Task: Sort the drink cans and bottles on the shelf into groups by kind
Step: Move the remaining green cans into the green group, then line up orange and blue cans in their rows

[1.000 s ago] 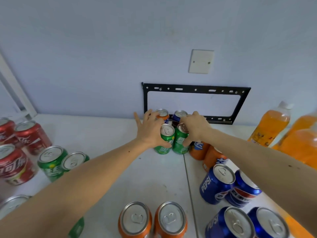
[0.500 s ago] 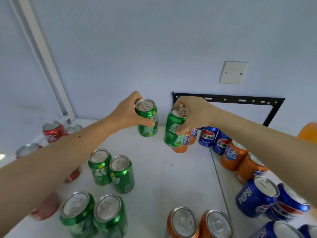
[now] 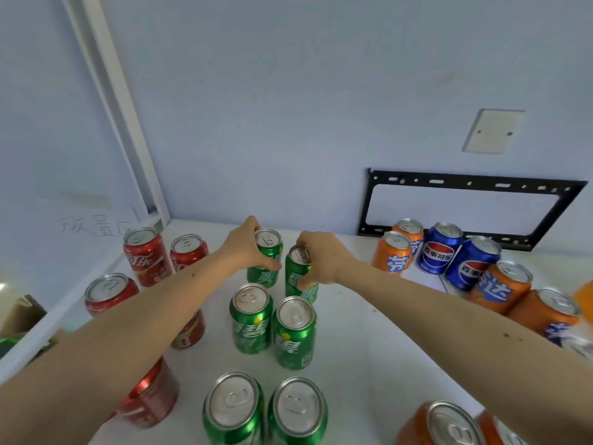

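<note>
My left hand (image 3: 245, 248) grips one green Sprite can (image 3: 265, 256) and my right hand (image 3: 324, 260) grips a second green Sprite can (image 3: 300, 274), tilted slightly. Both cans are side by side at the far end of a column of green cans: a middle pair (image 3: 252, 317) (image 3: 293, 332) and a near pair (image 3: 232, 409) (image 3: 296, 412). Whether the held cans touch the white shelf (image 3: 353, 364) is hard to tell.
Red cola cans (image 3: 146, 255) stand along the left edge. Orange cans (image 3: 391, 252) and blue Pepsi cans (image 3: 438, 247) cluster at the right, with more orange cans (image 3: 442, 425) near the front. A black bracket (image 3: 475, 184) hangs on the back wall.
Both hands lifted the two green cans from the back right cluster, carried them left and lowered them behind the column of green cans. The view turned left.
</note>
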